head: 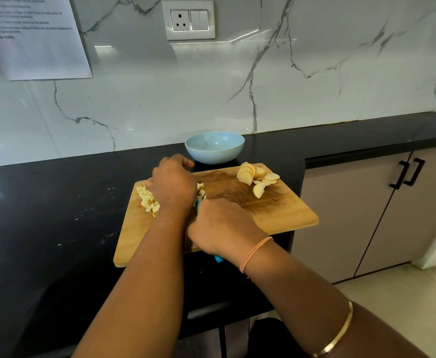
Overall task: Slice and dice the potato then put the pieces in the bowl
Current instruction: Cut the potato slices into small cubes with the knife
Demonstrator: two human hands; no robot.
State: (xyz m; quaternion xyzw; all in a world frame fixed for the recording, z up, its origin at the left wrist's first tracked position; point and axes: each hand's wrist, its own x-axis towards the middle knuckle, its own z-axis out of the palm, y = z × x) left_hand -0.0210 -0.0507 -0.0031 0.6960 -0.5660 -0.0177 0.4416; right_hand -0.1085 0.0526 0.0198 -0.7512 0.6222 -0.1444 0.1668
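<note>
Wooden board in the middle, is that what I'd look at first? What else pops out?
Two hands meet over the wooden board on the black counter, the left hand covering a heap of potato cubes, the right hand gripping a turquoise-handled knife. Round potato slices wait at the board's far right corner, and an empty pale blue bowl sits behind it.

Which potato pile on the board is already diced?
The left pile, small cubes beside the left hand; the far-right pile is still round slices.

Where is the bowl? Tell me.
In the head view the bowl sits on the black counter, centre, just behind the cutting board's far edge and beyond the left hand.
</note>
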